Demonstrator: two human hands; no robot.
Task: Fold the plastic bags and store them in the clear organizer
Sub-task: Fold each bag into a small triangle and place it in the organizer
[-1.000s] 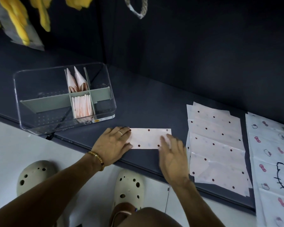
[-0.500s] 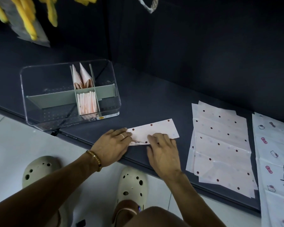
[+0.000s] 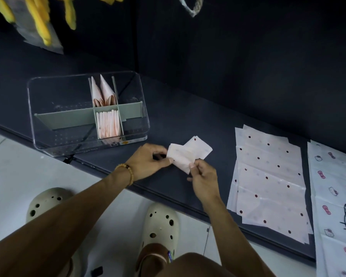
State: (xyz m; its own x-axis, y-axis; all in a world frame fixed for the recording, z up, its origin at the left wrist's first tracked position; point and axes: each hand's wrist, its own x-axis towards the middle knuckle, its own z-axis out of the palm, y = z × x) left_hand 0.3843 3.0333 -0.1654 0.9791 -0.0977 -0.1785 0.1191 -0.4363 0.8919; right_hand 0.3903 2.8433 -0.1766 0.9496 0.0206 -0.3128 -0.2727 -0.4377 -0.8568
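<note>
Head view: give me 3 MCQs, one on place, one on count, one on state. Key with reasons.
1. Where is the organizer relative to the hands?
A. far left of them
B. right of them
C. under them

2. How many organizer compartments hold folded bags?
A. none
B. two
C. four

3. The dotted bag being folded is:
A. lying flat and untouched
B. pinched by both hands
C. in the organizer

Key: 1 A, it sits up-left of the left hand. 2 B, only the two middle sections are filled. 3 B, left hand and right hand each grip an edge.
</note>
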